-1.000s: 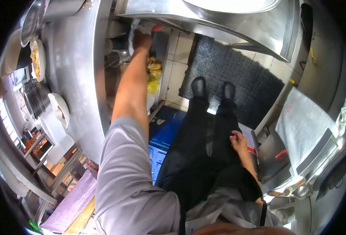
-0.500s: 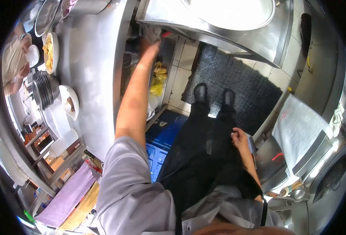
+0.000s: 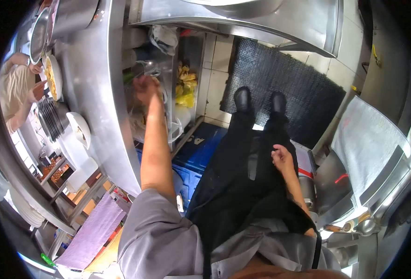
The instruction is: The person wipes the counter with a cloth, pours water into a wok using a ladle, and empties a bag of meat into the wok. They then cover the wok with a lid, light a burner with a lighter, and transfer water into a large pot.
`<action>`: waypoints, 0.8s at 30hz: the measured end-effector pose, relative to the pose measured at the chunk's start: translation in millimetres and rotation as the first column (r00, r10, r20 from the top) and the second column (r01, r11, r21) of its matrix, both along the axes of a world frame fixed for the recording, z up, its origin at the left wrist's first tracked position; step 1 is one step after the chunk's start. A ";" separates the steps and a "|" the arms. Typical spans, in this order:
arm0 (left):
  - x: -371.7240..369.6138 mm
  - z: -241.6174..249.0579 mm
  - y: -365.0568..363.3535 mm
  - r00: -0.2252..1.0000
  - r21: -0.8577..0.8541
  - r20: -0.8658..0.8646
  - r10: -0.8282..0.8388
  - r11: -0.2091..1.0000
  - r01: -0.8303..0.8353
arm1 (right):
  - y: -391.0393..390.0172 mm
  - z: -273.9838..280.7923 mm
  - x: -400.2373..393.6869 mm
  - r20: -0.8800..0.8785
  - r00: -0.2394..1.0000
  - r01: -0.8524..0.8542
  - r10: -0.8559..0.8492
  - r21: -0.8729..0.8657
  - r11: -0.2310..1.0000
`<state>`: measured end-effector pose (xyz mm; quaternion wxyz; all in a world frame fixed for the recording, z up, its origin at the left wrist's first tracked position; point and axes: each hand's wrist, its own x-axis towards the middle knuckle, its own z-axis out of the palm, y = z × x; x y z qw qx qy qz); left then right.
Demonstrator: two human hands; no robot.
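Observation:
My left hand (image 3: 147, 90) reaches into the shelf space under the steel counter (image 3: 91, 79). It is blurred, and I cannot make out whether its fingers hold anything. Clear plastic containers or wrap (image 3: 152, 69) lie close around it. Farther back on the shelf sits a crumpled whitish plastic bag (image 3: 164, 39), apart from the hand. To the right of the hand are yellow pieces in a yellow bag (image 3: 185, 88). My right hand (image 3: 283, 158) hangs beside the black apron (image 3: 233, 186), its fingers loosely bent and apart, with nothing in them.
A blue crate (image 3: 198, 146) stands by my left leg. Ahead, a black mat (image 3: 280, 88) covers the tiles below another steel table (image 3: 252, 18). A white towel (image 3: 368, 139) hangs at right. Stacked dark bowls (image 3: 52, 118) and a white dish (image 3: 79, 130) stand left, near another person's hands (image 3: 37, 88).
My left hand has come back from the crumpled bag toward me and to the left within the shelf. The right hand stays by the apron. The other person's hands have moved closer to a food dish.

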<state>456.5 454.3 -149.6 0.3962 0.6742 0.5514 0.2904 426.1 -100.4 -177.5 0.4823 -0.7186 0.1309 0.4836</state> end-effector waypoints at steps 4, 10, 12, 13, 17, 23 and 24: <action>54.9 25.3 16.1 0.891 -0.263 0.416 0.185 0.962 -0.077 | -6.4 -8.2 -11.3 -0.023 1.000 0.019 -0.018 0.035 0.999; 67.3 19.8 51.8 0.933 -0.309 0.275 0.234 0.940 -0.144 | -13.7 -2.6 -11.0 -0.076 0.994 0.085 -0.084 0.017 0.996; 71.3 30.2 49.7 0.943 -0.280 0.208 0.261 0.939 -0.198 | -18.0 -7.1 -12.3 -0.083 0.993 0.088 -0.086 0.023 0.996; 67.3 26.9 53.9 0.951 -0.248 0.221 0.216 0.956 -0.159 | -19.5 -9.0 -14.2 -0.083 0.992 0.093 -0.090 0.032 0.995; 36.9 4.6 69.9 0.984 -0.221 0.139 0.115 0.972 -0.082 | -19.2 -5.1 -11.9 -0.053 0.996 0.078 -0.076 0.055 0.995; 11.4 -10.4 3.9 0.971 -0.242 -0.235 0.032 0.966 -0.090 | 0.0 -4.9 13.7 0.142 0.989 -0.051 0.035 0.115 0.992; 8.6 -15.7 2.8 0.955 -0.189 -0.296 -0.018 0.981 -0.040 | 6.4 -3.0 21.1 0.185 0.981 -0.082 0.059 0.118 0.990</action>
